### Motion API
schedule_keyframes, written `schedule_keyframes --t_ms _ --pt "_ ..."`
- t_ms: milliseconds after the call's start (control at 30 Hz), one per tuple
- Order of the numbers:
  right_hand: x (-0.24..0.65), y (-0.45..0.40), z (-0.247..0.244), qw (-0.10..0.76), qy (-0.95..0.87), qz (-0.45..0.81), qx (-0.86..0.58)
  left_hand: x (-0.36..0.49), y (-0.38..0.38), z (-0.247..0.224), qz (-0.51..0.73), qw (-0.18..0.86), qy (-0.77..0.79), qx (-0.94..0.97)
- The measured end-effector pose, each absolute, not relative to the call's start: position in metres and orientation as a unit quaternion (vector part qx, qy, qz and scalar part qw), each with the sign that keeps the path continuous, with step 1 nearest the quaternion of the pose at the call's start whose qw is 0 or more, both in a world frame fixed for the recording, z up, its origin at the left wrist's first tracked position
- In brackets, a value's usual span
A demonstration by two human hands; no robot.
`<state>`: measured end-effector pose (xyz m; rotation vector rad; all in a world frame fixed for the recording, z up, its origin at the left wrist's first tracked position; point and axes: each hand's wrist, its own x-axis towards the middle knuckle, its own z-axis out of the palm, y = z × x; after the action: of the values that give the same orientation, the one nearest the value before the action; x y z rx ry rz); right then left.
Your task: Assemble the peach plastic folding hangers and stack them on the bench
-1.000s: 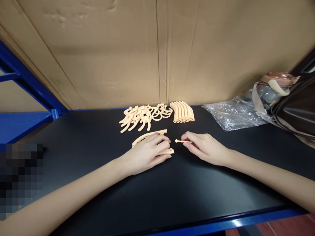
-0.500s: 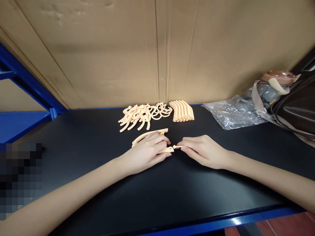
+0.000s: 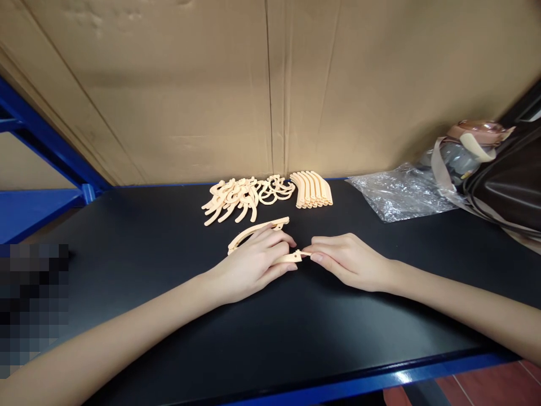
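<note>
Left hand point(image 3: 251, 263) near right hand point(image 3: 355, 263), both apparently in pinch grips.

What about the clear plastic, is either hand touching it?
No, the left hand and right hand hold pale parts, well apart from the clear plastic.

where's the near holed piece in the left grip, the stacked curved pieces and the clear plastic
Near holed piece point(image 3: 289, 259): head view, exposed end beside the hole.
Stacked curved pieces point(image 3: 313, 190): head view, upper surface mid-stack.
Clear plastic point(image 3: 399, 193): head view, crinkled middle.

beige piece point(image 3: 287, 259) partly hidden by left hand point(image 3: 255, 264), forearms point(image 3: 131, 327) cut off
</note>
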<state>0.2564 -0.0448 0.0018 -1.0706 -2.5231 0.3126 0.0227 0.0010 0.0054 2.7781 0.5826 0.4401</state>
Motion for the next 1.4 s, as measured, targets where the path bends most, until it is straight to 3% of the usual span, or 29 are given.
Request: schedule_keyframes --t_ms 767,1400 --pt "0.2580 -0.0435 -0.0042 0.163 -0.925 0.024 -0.341 0.0222 0.0006 0.0039 0.157 0.135 0.197 0.958" --pt "0.2584 -0.0435 -0.0036 0.146 -0.933 -0.106 -0.311 0.0223 0.0025 0.0021 0.152 0.074 0.165 0.972"
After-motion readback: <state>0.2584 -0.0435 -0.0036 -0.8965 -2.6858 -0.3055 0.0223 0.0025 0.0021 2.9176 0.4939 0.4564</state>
